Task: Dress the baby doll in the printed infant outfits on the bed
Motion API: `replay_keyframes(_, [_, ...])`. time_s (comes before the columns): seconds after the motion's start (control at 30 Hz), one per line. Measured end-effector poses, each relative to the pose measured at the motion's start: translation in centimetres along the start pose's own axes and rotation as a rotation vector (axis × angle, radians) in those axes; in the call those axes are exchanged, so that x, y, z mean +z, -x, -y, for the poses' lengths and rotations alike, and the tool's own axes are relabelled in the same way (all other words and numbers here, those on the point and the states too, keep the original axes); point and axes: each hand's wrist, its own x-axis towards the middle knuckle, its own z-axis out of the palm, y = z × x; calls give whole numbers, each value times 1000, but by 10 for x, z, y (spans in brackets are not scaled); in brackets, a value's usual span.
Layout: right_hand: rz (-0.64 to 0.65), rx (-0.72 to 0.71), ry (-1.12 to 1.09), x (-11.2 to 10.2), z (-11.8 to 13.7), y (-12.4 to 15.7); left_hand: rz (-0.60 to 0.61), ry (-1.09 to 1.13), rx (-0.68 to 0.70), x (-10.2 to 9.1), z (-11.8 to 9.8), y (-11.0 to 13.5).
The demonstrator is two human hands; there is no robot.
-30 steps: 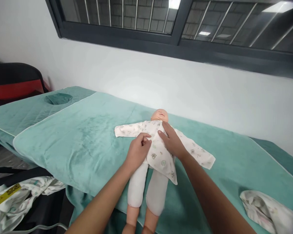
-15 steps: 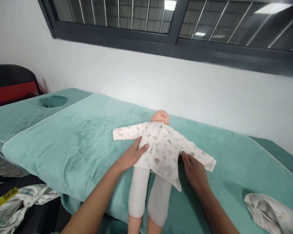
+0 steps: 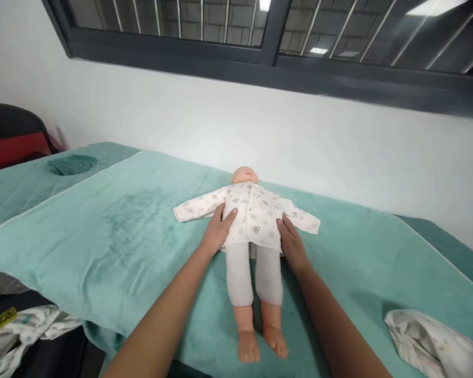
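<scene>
A baby doll (image 3: 255, 270) lies face up on a teal towel (image 3: 122, 231), head toward the wall. It wears a white printed shirt (image 3: 252, 210) with sleeves spread out, and white leggings. My left hand (image 3: 218, 231) clasps the doll's left side at the waist, thumb on top of the shirt. My right hand (image 3: 291, 242) clasps the other side at the shirt's hem. The doll's bare feet point at me.
The towel covers a teal massage bed with a face hole (image 3: 70, 165) at the left. A crumpled printed cloth (image 3: 429, 341) lies at the right front. More printed clothes (image 3: 23, 325) lie low at the left. A black-and-red chair (image 3: 11, 136) stands behind; the white wall is close.
Both hands left the shirt front and moved to the doll's sides. The doll now lies farther up the bed, straighter, with its feet in view.
</scene>
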Motion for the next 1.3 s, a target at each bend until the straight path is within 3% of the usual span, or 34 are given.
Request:
replay_keyframes(0.13, [16, 60, -17, -3, 4, 21, -113, -9, -10, -2, 9, 3])
replay_keyframes(0.27, [23, 46, -18, -5, 9, 46, -104, 264, -39, -9, 9, 7])
replay_keyframes(0.4, [72, 21, 49, -24, 5, 85, -204, 471, -48, -15, 5, 10])
replay_keyframes(0.47, [81, -41, 259, -49, 2, 110, -218, 476, -53, -16, 3, 11])
replay_keyframes(0.53, [35, -197, 553, -84, 0, 134, -203, 465, -60, -17, 3, 12])
replay_keyframes(0.6, [-67, -370, 828, -129, 0, 156, -198, 449, -61, -16, 3, 13])
replay_keyframes(0.63, [-145, -387, 977, -152, 0, 164, -202, 437, -56, -16, 2, 14])
replay_keyframes(0.73, [-290, -209, 1333, -215, -5, 182, -193, 359, -19, -13, 0, 16])
replay_keyframes(0.77, [-274, -127, 1382, -230, -8, 185, -191, 332, -6, -12, -1, 17])
replay_keyframes(0.87, [-167, 107, 1392, -247, -14, 184, -178, 135, 82, -10, -2, 23])
replay_keyframes(0.93, [-141, 217, 1327, -234, -8, 175, -168, -118, 201, -8, -1, 29])
replay_keyframes(1.0, [-130, 276, 1157, -206, 8, 161, -171, -362, 351, -7, 1, 34])
replay_keyframes(1.1, [-68, 237, 627, -147, 43, 131, -219, -543, 567, -6, 4, 41])
replay_keyframes(1.2, [-39, 204, -100, -86, 77, 99, -238, -543, 738, -4, 6, 50])
replay_keyframes(1.3, [184, 187, -603, -34, 97, 74, -158, -318, 694, -1, 1, 69])
